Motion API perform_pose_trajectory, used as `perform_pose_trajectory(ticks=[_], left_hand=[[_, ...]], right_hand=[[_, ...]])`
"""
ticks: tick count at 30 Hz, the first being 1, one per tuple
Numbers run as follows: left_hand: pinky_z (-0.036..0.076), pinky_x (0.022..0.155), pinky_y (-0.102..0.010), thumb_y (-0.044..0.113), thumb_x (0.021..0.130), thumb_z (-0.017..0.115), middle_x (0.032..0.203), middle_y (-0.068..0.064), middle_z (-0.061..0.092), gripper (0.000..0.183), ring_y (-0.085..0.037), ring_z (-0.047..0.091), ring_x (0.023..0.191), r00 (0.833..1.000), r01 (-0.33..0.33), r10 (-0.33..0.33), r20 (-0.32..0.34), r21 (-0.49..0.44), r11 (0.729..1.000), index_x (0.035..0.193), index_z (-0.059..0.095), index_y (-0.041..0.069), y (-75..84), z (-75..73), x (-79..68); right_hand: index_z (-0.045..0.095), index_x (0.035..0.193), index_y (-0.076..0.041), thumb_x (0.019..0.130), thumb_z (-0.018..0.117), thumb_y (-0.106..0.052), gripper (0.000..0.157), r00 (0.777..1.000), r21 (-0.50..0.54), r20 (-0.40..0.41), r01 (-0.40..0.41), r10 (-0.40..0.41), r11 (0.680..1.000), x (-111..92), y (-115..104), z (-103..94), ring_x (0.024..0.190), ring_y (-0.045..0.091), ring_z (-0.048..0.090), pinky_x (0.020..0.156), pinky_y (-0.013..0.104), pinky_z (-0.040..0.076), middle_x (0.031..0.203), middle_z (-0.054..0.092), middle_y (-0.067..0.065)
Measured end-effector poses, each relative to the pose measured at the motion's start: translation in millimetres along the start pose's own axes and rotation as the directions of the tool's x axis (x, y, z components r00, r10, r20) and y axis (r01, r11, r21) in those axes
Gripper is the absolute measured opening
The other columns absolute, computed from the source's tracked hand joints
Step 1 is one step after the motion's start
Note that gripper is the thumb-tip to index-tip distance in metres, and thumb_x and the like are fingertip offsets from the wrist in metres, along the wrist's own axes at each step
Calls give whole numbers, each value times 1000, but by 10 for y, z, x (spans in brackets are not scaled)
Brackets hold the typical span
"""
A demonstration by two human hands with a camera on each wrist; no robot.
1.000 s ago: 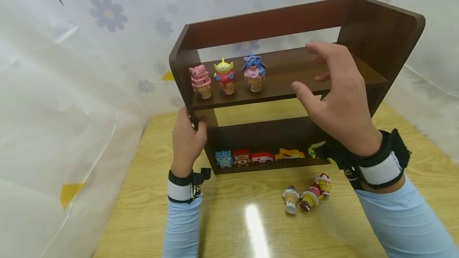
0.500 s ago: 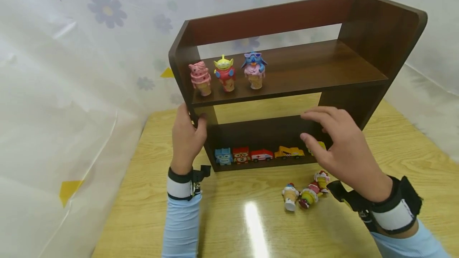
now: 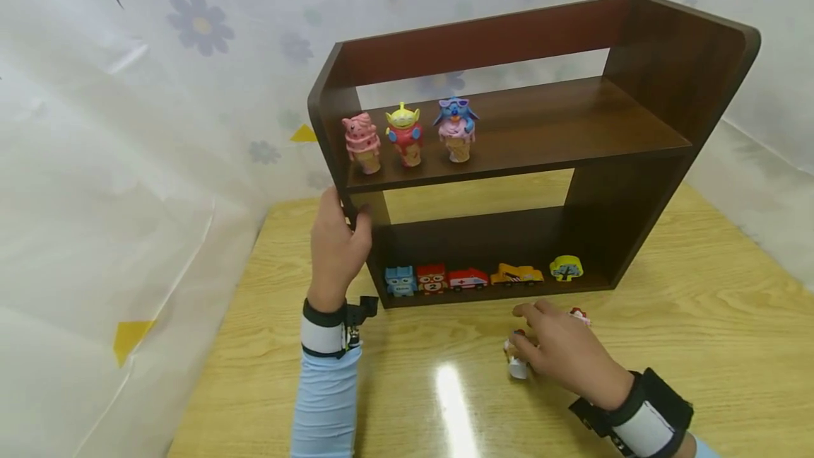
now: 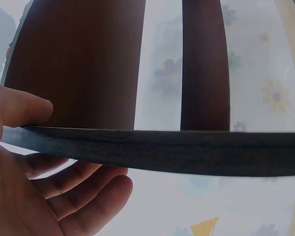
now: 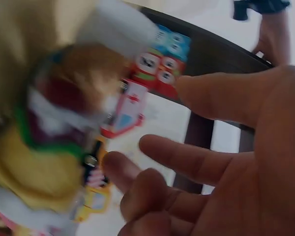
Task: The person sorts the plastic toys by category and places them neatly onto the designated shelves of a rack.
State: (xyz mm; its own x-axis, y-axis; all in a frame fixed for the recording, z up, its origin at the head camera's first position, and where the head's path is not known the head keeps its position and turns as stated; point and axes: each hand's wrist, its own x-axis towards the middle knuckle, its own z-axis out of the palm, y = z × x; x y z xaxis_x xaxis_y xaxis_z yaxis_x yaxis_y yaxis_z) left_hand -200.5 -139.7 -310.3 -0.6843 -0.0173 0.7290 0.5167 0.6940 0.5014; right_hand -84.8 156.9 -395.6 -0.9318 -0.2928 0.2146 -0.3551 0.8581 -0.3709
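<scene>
My left hand (image 3: 337,253) grips the left side panel of a dark brown wooden shelf (image 3: 559,122). In the left wrist view the thumb lies on one face of the panel (image 4: 187,153), the fingers on the other. My right hand (image 3: 566,348) is low over the table among small ice-cream-cone figurines, fingers loosely bent and spread. A white-based cone figurine (image 3: 518,367) shows by its fingertips, and a red-and-white figurine (image 3: 579,314) peeks out behind the hand. The right wrist view has blurred figurines (image 5: 39,162) beside the fingers, none between them. The hand covers part of the group.
On the upper shelf stand a pink cone figurine (image 3: 364,143), a green-headed alien figurine (image 3: 405,134) and a blue figurine (image 3: 457,129). Below sit blue (image 3: 400,281) and red (image 3: 432,279) owl blocks, an ambulance (image 3: 468,279), a yellow truck (image 3: 516,275) and a tree block (image 3: 566,268).
My right hand has come down from in front of the upper shelf, past the lower shelf, to the figurines on the table. The left hand keeps its grip on the side panel.
</scene>
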Motion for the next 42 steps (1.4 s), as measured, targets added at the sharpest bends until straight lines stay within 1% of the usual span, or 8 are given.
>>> perform_pose_trajectory(ticks=[4, 14, 16, 18, 21, 24, 37, 42], left_hand=[[49, 58, -40, 20, 89, 56, 100, -15, 58, 36, -24, 55, 72, 1000, 8, -8, 6, -2, 1000, 120, 51, 2, 8, 6, -6], [45, 57, -39, 18, 89, 56, 97, -16, 57, 37, -25, 51, 68, 1000, -5, 5, 2, -11, 1000, 121, 51, 0, 26, -7, -1], [45, 57, -39, 18, 88, 57, 97, -16, 57, 38, -25, 51, 68, 1000, -1, 1, 5, -11, 1000, 121, 51, 0, 25, -10, -5], [45, 57, -39, 17, 88, 57, 98, -16, 57, 38, -26, 51, 68, 1000, 4, -4, 8, -13, 1000, 121, 51, 0, 24, -14, -9], [45, 58, -39, 17, 88, 57, 99, -16, 57, 38, -26, 51, 69, 1000, 9, -9, 11, -8, 1000, 122, 50, 0, 21, -13, -14], [45, 58, -39, 17, 88, 57, 99, -16, 57, 38, -26, 52, 69, 1000, 8, -8, 10, -9, 1000, 122, 50, 0, 14, -10, -10], [46, 60, -42, 17, 88, 57, 100, -17, 58, 39, -27, 53, 70, 1000, 11, -11, 12, -11, 1000, 123, 50, 0, 28, -19, -2], [45, 59, -42, 16, 88, 57, 101, -17, 58, 39, -27, 52, 69, 1000, 4, -4, 9, -16, 1000, 123, 50, -1, 11, -10, 3]], right_hand=[[64, 109, -1, 83, 69, -31, 40, 997, -25, 72, -37, 39, 999, -34, 0, 126, 68, 17, 60, 53, 33, 48, 98, 65, 17], [65, 101, -6, 79, 72, -40, 42, 993, -142, 99, -48, 63, 989, -62, -93, 234, 54, 15, 52, 41, 31, 39, 86, 63, 13], [64, 99, -6, 76, 74, -38, 40, 994, -144, 103, -27, 42, 989, -59, -111, 273, 52, 14, 49, 41, 31, 39, 82, 61, 11], [63, 97, -6, 75, 74, -29, 34, 995, -128, 103, 18, -5, 992, -60, -129, 318, 51, 13, 45, 40, 29, 36, 79, 57, 9], [61, 92, -5, 74, 70, -12, 21, 991, -82, 99, 100, -92, 992, -67, -146, 381, 51, 11, 41, 42, 26, 33, 76, 50, 6], [61, 91, -4, 74, 65, -2, 17, 986, -39, 93, 145, -141, 989, -67, -151, 424, 54, 11, 40, 44, 25, 33, 76, 48, 5], [60, 104, -3, 76, 68, -2, 30, 973, 33, 92, 208, -210, 978, -32, -129, 476, 58, 10, 47, 48, 24, 42, 83, 52, 5], [60, 109, -3, 77, 67, -3, 33, 972, 67, 82, 216, -222, 974, 20, -109, 427, 57, 7, 43, 49, 21, 41, 87, 54, 6]])
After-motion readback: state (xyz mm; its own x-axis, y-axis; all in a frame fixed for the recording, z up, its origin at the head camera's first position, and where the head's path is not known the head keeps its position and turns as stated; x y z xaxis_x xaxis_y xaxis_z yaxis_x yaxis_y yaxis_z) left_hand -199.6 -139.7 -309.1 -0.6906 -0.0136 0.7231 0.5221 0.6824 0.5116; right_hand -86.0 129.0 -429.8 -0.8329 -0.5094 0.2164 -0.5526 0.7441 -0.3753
